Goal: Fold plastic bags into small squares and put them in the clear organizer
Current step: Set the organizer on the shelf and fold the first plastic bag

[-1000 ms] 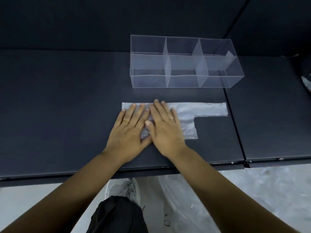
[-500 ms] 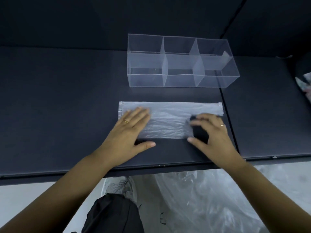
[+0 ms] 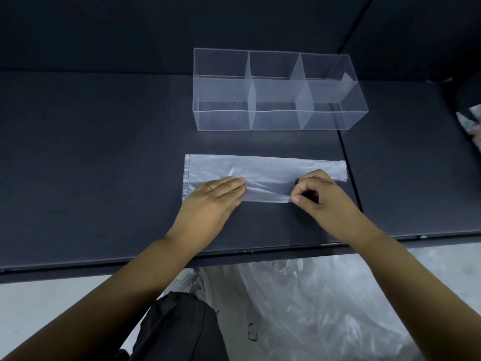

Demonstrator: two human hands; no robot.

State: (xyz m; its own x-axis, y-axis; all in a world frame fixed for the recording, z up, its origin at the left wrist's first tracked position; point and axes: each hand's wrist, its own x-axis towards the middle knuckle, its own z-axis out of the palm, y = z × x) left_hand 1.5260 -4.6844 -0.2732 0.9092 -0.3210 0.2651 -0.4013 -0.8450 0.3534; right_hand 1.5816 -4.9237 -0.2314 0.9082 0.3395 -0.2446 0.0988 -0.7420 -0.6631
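A translucent plastic bag (image 3: 263, 175) lies flattened into a long strip on the dark table (image 3: 104, 165), running left to right just in front of the person. The left hand (image 3: 212, 201) rests flat on the bag's left part, fingers straight and pressed together, a ring on one finger. The right hand (image 3: 316, 195) sits at the bag's right part, its thumb and curled fingers pinching the near edge of the plastic where the strip narrows toward a thin tab. Beyond the bag, a little apart from it, stands the clear organizer (image 3: 276, 118) with its row of compartments. Below the table's near edge, crumpled clear plastic (image 3: 325, 308) lies on the floor beside a black bag (image 3: 177, 329).
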